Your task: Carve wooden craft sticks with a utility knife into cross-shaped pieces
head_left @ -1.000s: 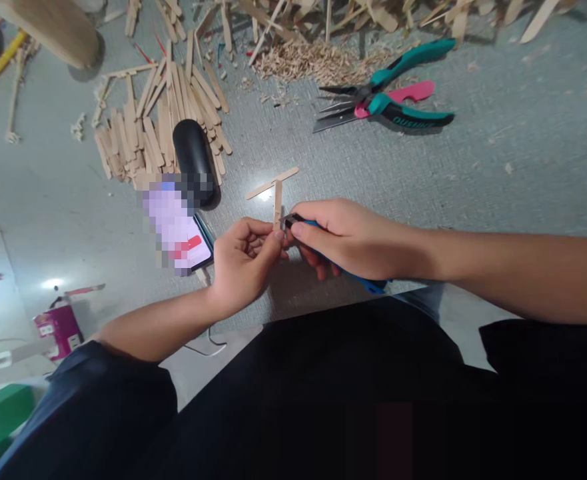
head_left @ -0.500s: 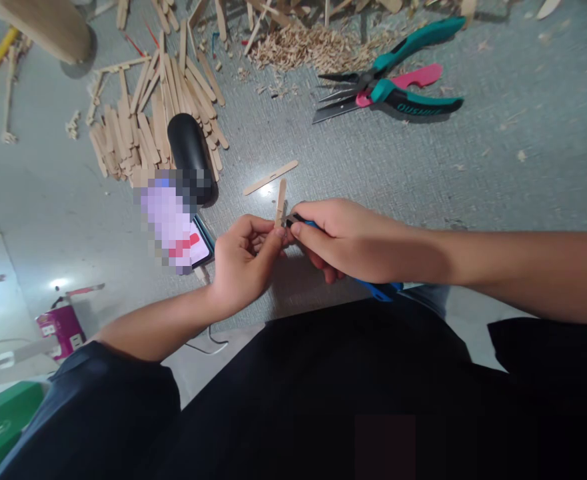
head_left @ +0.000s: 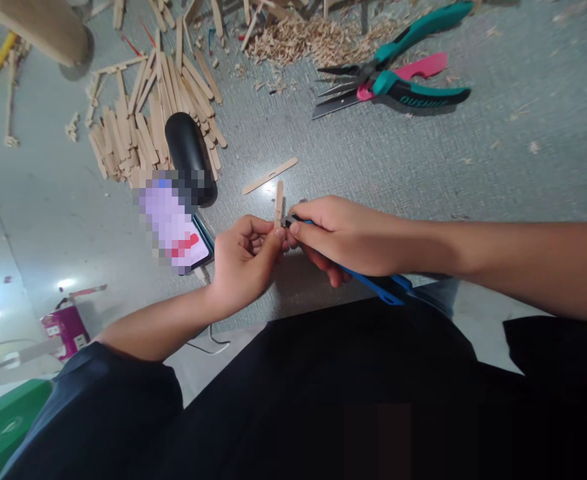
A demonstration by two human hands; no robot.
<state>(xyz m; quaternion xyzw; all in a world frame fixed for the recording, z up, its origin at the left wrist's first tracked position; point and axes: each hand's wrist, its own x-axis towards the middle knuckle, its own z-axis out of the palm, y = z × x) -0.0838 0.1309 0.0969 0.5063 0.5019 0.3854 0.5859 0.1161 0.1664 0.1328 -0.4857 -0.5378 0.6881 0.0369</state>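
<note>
My left hand [head_left: 246, 257] is closed, pinching the lower end of a wooden craft stick [head_left: 279, 197] between thumb and fingers. The stick points up and away from me and bears a dark mark across it. My right hand [head_left: 333, 233] wraps round a pair of blue-handled pliers [head_left: 380, 290]. Their dark jaws are at the right edge of the stick, close to my left fingertips; whether they bite into it I cannot tell. Just beyond lies a second craft stick [head_left: 270, 176] with a small notch near its middle.
A heap of craft sticks [head_left: 118, 137], a black rounded case [head_left: 188, 153] and a phone [head_left: 200, 240] on a cable lie to the left. Farther back are wood chips [head_left: 318, 41], teal-handled long-nose pliers [head_left: 423, 100] and a pink-handled knife [head_left: 340, 105].
My right hand and the blue pliers have tilted slightly, showing more of the handles. The craft stick in my left hand stays nearly in place. The view has shifted a little.
</note>
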